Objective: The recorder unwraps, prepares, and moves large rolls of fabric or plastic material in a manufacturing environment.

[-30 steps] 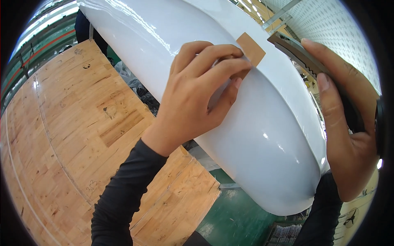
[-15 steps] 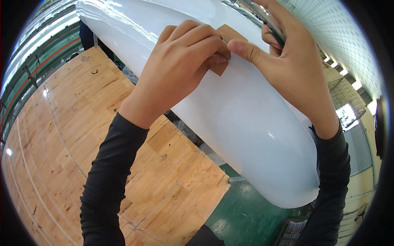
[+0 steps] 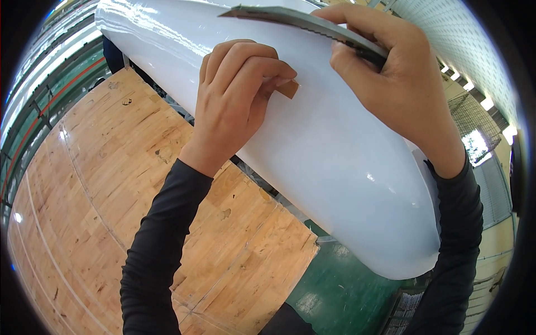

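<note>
My left hand [image 3: 237, 92] is closed in a pinch over the glossy white curved shell [image 3: 329, 167]. A small brown paper-like piece [image 3: 288, 89] sticks out from between its thumb and forefinger; the rest of the piece is hidden by the fingers. To the right, my right hand [image 3: 399, 84] grips a slim dark grey utility knife [image 3: 298, 21]. The knife's pointed blade reaches leftward above the shell, past my left fingers and apart from them. A row of small notches runs along the knife's lower edge.
A wooden tabletop [image 3: 111, 184] with scuffs and dark marks lies along the shell's left side. Green floor [image 3: 335, 285] shows below the shell's rounded end, with a dark rack-like thing [image 3: 405, 310] near it. Green railings [image 3: 33, 117] stand at far left.
The knife has swung down into full view, its blade now pointing left. My right thumb has moved away from the brown piece. My left hand has shifted slightly left, and less of the piece shows.
</note>
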`<move>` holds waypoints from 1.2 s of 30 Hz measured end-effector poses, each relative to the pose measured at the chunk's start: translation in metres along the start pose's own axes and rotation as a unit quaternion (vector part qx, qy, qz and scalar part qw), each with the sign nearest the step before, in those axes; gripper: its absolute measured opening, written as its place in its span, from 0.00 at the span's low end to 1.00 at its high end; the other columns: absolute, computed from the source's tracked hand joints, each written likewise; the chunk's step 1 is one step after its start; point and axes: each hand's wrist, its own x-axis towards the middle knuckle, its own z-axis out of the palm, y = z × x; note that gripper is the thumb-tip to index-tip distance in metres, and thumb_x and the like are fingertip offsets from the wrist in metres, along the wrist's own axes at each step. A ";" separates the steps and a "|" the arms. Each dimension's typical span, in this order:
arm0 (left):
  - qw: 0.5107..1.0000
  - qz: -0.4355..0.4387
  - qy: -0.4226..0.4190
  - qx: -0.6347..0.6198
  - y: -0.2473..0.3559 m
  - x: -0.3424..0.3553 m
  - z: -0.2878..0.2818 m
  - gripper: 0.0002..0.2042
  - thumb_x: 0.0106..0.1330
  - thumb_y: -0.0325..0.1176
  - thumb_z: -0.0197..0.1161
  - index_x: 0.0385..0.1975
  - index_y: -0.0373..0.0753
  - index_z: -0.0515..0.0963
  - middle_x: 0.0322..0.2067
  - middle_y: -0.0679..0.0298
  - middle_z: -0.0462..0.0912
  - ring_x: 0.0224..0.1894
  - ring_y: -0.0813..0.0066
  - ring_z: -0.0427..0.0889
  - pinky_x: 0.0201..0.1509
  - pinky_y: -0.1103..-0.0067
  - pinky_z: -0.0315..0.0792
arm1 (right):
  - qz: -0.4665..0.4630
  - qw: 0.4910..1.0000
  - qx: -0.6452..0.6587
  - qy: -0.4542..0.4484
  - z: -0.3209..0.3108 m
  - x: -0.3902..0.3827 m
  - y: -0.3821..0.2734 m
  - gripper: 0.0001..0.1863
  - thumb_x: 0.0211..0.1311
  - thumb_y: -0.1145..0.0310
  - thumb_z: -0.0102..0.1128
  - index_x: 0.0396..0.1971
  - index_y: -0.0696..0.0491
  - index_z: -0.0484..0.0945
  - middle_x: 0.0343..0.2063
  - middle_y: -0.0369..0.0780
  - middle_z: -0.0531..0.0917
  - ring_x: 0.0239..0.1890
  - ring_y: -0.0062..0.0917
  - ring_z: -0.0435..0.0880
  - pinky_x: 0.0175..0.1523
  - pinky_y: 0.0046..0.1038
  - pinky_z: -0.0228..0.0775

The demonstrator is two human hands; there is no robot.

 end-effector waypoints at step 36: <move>0.877 -0.459 -0.089 -0.108 0.078 0.030 -0.010 0.18 0.75 0.41 0.54 0.26 0.32 0.74 0.18 0.63 0.74 0.21 0.75 0.69 0.29 0.76 0.65 | 0.013 0.999 -0.010 -0.032 -0.075 -0.091 0.035 0.10 0.66 0.70 0.59 0.43 0.58 0.81 0.32 0.51 0.83 0.35 0.45 0.84 0.40 0.38 0.72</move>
